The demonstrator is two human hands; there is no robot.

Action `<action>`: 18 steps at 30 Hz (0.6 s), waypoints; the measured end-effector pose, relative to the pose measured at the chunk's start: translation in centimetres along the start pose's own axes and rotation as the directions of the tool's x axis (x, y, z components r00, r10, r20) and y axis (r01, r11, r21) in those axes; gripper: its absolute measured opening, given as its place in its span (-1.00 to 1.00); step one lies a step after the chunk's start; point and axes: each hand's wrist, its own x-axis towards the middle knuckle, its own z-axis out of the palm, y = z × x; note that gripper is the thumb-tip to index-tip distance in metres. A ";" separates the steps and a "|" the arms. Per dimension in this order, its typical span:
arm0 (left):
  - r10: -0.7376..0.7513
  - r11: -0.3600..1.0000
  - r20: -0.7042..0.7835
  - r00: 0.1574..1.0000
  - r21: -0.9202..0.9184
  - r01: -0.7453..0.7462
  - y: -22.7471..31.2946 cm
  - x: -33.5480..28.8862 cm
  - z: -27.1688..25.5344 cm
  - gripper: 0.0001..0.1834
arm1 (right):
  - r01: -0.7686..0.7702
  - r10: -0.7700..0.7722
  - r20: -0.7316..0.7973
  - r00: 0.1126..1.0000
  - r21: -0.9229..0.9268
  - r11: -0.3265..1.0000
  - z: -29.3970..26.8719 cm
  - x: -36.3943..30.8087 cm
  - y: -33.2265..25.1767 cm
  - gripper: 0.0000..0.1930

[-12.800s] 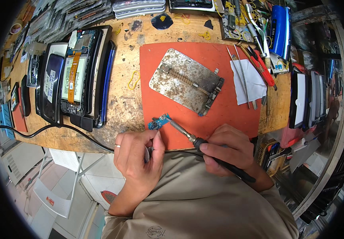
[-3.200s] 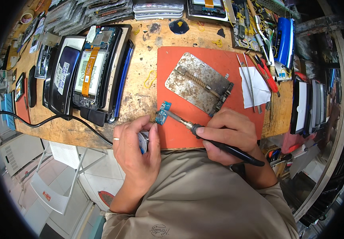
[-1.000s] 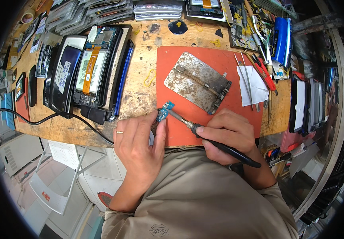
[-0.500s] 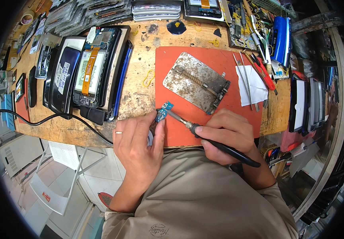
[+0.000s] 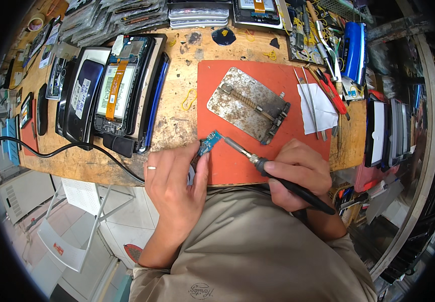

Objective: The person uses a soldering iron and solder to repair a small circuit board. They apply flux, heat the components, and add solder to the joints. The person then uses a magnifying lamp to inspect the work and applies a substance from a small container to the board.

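Observation:
Between thumb and fingers, my left hand [image 5: 174,173] pinches a small blue circuit board [image 5: 209,142] over the left edge of the orange mat [image 5: 303,156]. My right hand [image 5: 300,173] is closed around the black handle of a soldering iron [image 5: 251,157]. The iron's tip points left toward the upper end of the board; whether it touches cannot be told, though a slight gap seems to show. Beyond both hands, a stained metal board holder [image 5: 242,103] with a spring and clamp lies tilted on the mat.
Opened phones [image 5: 119,90] and back covers lie at the left, near a black cable [image 5: 71,144]. Tweezers [image 5: 308,100] rest on white paper [image 5: 326,118] at the mat's right, beside red-handled tools [image 5: 335,98]. A tool tray [image 5: 305,40] stands far right. A white folding chair [image 5: 66,241] is below left.
My right hand has drawn the soldering iron to the right and slightly down, away from the circuit board. My left hand and the board have barely moved.

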 end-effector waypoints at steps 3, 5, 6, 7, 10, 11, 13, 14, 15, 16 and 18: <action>-0.006 1.000 0.037 0.999 -0.022 0.007 0.5 -0.2 -0.6 -0.67 | -0.015 0.014 -0.031 0.999 -0.011 1.000 -0.2 -0.7 -0.5 -0.62; -0.079 0.996 0.081 0.994 -0.022 0.081 0.9 -0.5 -1.0 -0.68 | -0.024 0.024 -0.034 0.999 0.001 1.000 -0.1 -1.1 -0.6 -0.63; -0.067 0.997 0.075 0.995 -0.032 0.070 0.9 -0.5 -1.1 -0.70 | -0.027 0.027 -0.037 0.999 0.005 1.000 0.0 -1.3 -0.6 -0.63; -0.070 0.996 0.077 0.995 -0.044 0.074 0.8 -0.4 -1.2 -0.72 | -0.027 0.027 -0.036 0.999 0.003 1.000 0.0 -1.4 -0.5 -0.63; -0.012 0.998 0.071 0.997 -0.059 0.016 0.4 -0.2 -1.6 -0.76 | -0.025 0.025 -0.025 0.999 0.006 1.000 0.3 -1.5 -0.5 -0.63; 0.024 0.997 0.063 0.998 -0.070 -0.019 0.3 -0.2 -1.6 -0.77 | -0.023 0.023 -0.018 1.000 0.007 1.000 0.4 -1.5 -0.5 -0.62; 0.023 0.997 0.014 1.000 -0.072 -0.022 0.4 -0.4 -1.6 -0.80 | -0.022 0.022 -0.011 1.000 0.008 1.000 0.6 -1.4 -0.5 -0.61; 0.011 0.996 -0.003 1.000 -0.083 -0.011 0.4 -0.5 -1.6 -0.81 | -0.023 0.023 -0.012 1.000 0.010 1.000 0.6 -1.4 -0.5 -0.61; 0.018 0.996 -0.027 0.999 -0.083 -0.021 0.5 -0.6 -1.6 -0.81 | -0.028 0.028 -0.014 1.000 0.013 1.000 0.7 -1.3 -0.4 -0.61; 0.013 0.996 -0.043 0.999 -0.088 -0.017 0.5 -0.7 -1.6 -0.81 | -0.027 0.028 -0.014 1.000 0.014 1.000 0.8 -1.3 -0.4 -0.60; 0.001 0.995 -0.039 0.999 -0.099 -0.005 0.4 -0.7 -1.5 -0.81 | -0.035 0.035 -0.022 0.999 0.023 0.999 0.8 -1.3 -0.4 -0.59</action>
